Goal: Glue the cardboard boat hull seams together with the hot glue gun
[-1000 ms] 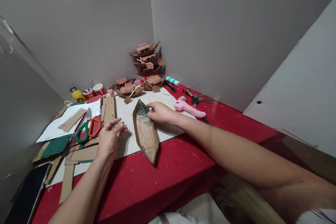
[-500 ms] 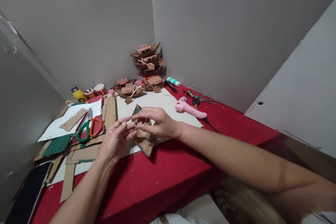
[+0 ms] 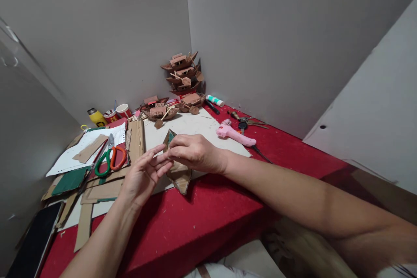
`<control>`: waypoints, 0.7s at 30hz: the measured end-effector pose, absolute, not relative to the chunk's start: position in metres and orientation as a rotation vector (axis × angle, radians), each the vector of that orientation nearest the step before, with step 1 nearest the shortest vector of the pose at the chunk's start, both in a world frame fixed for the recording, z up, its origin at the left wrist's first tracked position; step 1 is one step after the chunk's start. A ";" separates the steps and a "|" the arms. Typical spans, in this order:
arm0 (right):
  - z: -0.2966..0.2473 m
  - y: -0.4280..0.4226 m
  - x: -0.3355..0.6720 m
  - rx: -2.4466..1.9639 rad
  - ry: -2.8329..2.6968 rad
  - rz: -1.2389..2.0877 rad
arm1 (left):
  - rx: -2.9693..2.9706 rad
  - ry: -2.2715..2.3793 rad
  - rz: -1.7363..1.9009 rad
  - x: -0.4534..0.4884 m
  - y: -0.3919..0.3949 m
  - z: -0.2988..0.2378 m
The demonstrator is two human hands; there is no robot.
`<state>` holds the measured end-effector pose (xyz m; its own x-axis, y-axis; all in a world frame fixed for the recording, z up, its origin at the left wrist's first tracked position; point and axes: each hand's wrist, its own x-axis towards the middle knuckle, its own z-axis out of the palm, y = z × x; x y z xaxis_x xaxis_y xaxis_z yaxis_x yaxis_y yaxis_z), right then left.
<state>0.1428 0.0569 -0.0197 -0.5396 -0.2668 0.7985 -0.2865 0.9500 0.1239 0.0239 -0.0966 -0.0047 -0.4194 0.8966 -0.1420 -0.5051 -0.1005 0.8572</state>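
Pinching of the cardboard boat (image 3: 178, 177) is done by the right hand (image 3: 195, 153), whose grip is closed over the far half of the hull. The boat is tilted, its near tip low over the edge of the white sheet (image 3: 195, 124) on the red surface (image 3: 202, 221); whether that tip rests there cannot be told. The left hand (image 3: 141, 178) is kept just left of the boat, its grip apart, with stretched fingertips (image 3: 164, 166) brought against the hull's side beside the right fingers.

For the hull to be handled well, light pressure is judged best, since thin cardboard walls are easily creased. The sides should be supported from both flanks at once, and the near tip kept low so that the shape stays steady.

Orange and green scissors (image 3: 110, 159) lie well left of the boat, a pink glue gun (image 3: 235, 134) lies to its right, and a heap of finished model boats (image 3: 182, 74) is stacked behind it in the corner.

Compared with a second ago, the boat has been raised from lying flat and fully seen on the sheet. The right hand, then resting at its far side, has been moved over it. The left hand, then curled and apart, has been opened and brought in to touch.
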 end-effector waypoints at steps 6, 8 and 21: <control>-0.020 0.054 0.143 0.389 -2.214 -0.011 | 0.472 1.046 1.705 0.023 -0.098 -0.003; -0.020 0.052 0.144 0.381 -2.246 0.016 | 0.462 1.016 1.707 0.022 -0.098 -0.005; -0.023 0.051 0.144 0.344 -2.432 -0.032 | 0.387 1.046 1.683 0.024 -0.097 -0.004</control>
<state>0.1441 0.0512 -0.0230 -0.7396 -0.2542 0.6233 -0.2378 0.9649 0.1113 0.0238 -0.0969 -0.0038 -0.3803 0.8937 -0.2379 -0.6089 -0.0483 0.7918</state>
